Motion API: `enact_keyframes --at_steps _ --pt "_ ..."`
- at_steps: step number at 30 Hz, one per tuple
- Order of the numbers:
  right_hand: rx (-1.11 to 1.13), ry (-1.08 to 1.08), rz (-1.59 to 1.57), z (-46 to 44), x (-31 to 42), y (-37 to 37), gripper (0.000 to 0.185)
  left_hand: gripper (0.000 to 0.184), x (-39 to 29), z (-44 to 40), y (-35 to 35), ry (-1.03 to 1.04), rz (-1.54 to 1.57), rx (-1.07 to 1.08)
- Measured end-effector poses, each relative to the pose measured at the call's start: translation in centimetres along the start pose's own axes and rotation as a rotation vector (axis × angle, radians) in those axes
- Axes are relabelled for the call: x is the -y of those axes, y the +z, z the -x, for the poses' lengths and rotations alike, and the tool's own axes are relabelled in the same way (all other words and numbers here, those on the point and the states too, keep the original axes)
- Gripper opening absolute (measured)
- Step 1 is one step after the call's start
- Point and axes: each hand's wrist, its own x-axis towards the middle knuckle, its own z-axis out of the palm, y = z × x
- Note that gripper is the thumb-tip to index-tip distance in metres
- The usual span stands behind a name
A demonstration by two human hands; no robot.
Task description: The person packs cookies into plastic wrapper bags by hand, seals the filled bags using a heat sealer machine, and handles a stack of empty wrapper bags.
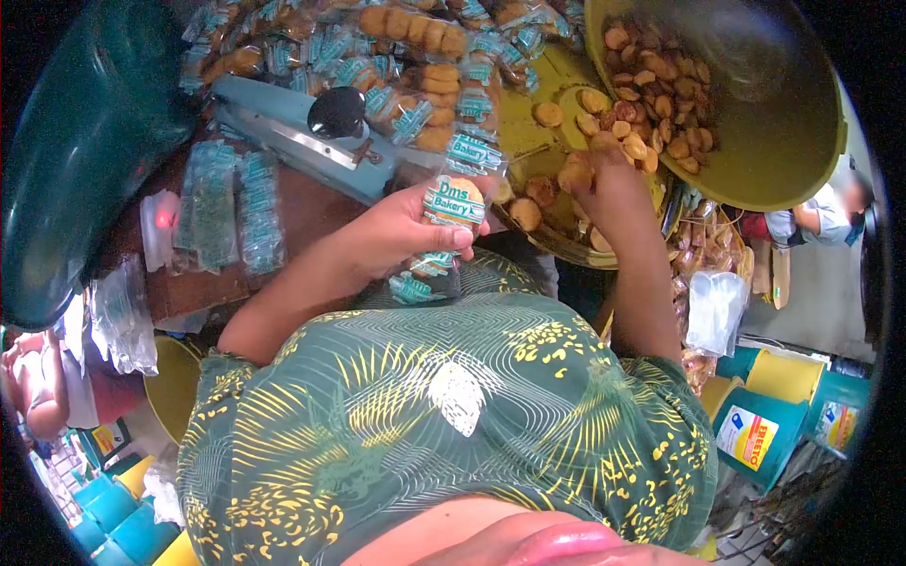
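My left hand [408,226] is closed around a clear plastic bakery bag [454,200] with teal and white print, held in front of my chest. A round golden cookie shows through its film. Over the yellow tray [543,85], my right hand [615,184] has its fingers closed at a golden-brown cookie [574,174]. Loose cookies [524,214] lie on the tray around that hand. Just beyond it, a tilted yellow tub [755,113] holds a heap of more cookies [665,90].
A blue heat sealer [283,127] stands at the left, near flat printed bags [209,203]. Filled cookie packets [415,71] are piled at the back. A large dark green container [85,160] is far left. Another person [821,215] is at the right; teal buckets [760,429] stand lower right.
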Motion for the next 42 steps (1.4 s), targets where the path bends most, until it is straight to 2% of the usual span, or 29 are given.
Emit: enact_keyframes --at_steps 1,3,6,9,13,16,19,22,25,26,29,30,33,36,39,41,42 --pt "0.103 0.058 0.081 0.5 -0.8 0.7 0.035 0.069 0.1 -0.1 -0.1 0.016 0.027 -0.012" --pt "0.050 0.048 0.002 1.1 -1.3 2.0 0.040 0.055 0.4 -0.2 -0.2 0.049 0.082 -0.038" --pt "0.017 -0.003 -0.049 1.2 -1.6 2.6 0.044 0.051 0.3 -0.4 -0.3 0.073 0.058 -0.035" --pt "0.004 -0.024 -0.068 0.8 -1.6 3.4 0.044 0.059 0.5 -0.5 -0.3 0.116 -0.049 -0.043" --pt "0.107 0.035 -0.137 -0.2 -1.6 3.4 0.045 0.059 0.8 -0.1 -0.6 0.130 -0.013 -0.069" --pt "0.040 0.039 -0.276 -1.1 -0.7 2.0 0.039 0.058 1.0 0.0 -1.0 0.150 -0.040 -0.080" --pt "-0.118 -0.107 -0.629 -2.7 0.0 2.1 0.029 0.057 1.0 -0.3 -1.3 0.159 -0.151 -0.063" --pt "-0.124 -0.200 -0.903 -3.3 3.8 0.3 0.027 0.057 0.5 -0.9 -1.2 0.186 -0.244 0.005" --pt "0.112 -0.254 -1.265 -3.1 6.7 0.2 0.022 0.057 0.2 -1.2 -0.8 0.186 -0.272 0.038" --pt "0.244 -0.396 -1.109 -3.5 6.4 -0.1 0.020 0.058 0.2 -1.1 -0.7 0.181 -0.267 0.036" --pt "0.411 -0.224 -1.100 -3.0 7.5 -0.1 0.022 0.060 0.3 -0.7 -0.7 0.159 -0.267 0.025" --pt "0.303 -0.223 -1.100 -2.8 7.9 0.2 0.025 0.060 0.3 -0.6 -0.7 0.149 -0.269 0.022" --pt "-0.224 -0.555 -0.768 -1.9 9.9 0.3 0.027 0.064 0.2 -0.6 -1.0 0.174 -0.284 -0.039" --pt "-0.123 -0.392 -0.660 -0.7 9.6 0.8 0.025 0.060 0.3 -1.0 0.0 0.172 -0.066 0.043" --pt "-0.063 -0.304 -0.546 -0.4 8.4 0.6 0.023 0.052 0.1 -0.8 0.1 0.041 -0.075 0.072" --pt "-0.097 -0.334 -0.361 -1.2 6.9 0.3 0.018 0.053 0.4 -0.9 -0.4 0.072 -0.122 0.067" --pt "-0.164 -0.252 -0.265 -2.0 4.0 2.0 0.022 0.053 1.1 -1.5 -1.2 0.133 -0.164 0.071"
